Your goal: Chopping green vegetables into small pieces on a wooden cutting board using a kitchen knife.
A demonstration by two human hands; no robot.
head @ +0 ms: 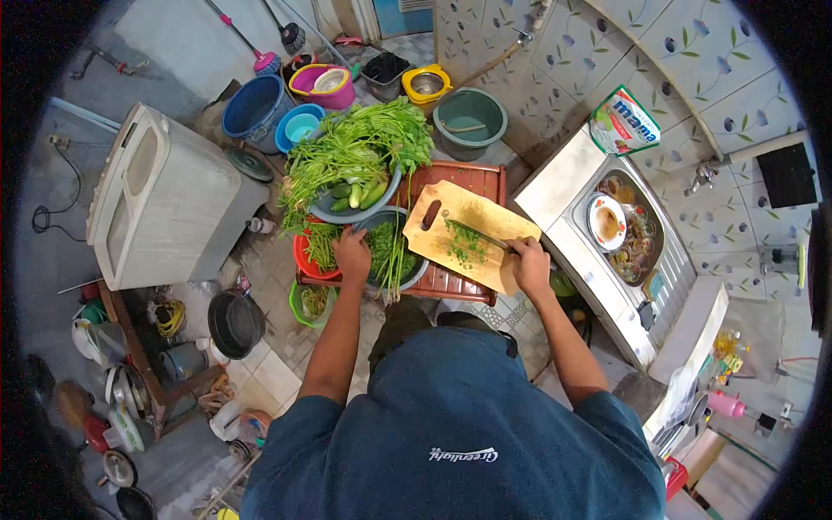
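My right hand (533, 268) grips the handle of a kitchen knife (480, 234), whose blade lies across a wooden cutting board (513, 227). Chopped green pieces (465, 250) are scattered on the board beside the blade. My left hand (353, 257) is between a red basin (303, 257) of leafy stems (322, 247) and a grey basin of finely cut greens (389, 250); whether its fingers hold anything is hidden. Long green stems (393, 266) lie across the grey basin next to the board. Behind, a larger basin (351, 213) carries cucumbers (355, 195) and a heap of leafy greens (370, 136).
A reddish-brown low table (465, 170) supports the board and basins. To the right is a sink (660, 263) full of dishes. Buckets, including a green one (469, 123) and a blue one (257, 110), stand behind. A green basket (315, 312) and a black basin (235, 323) are on the floor.
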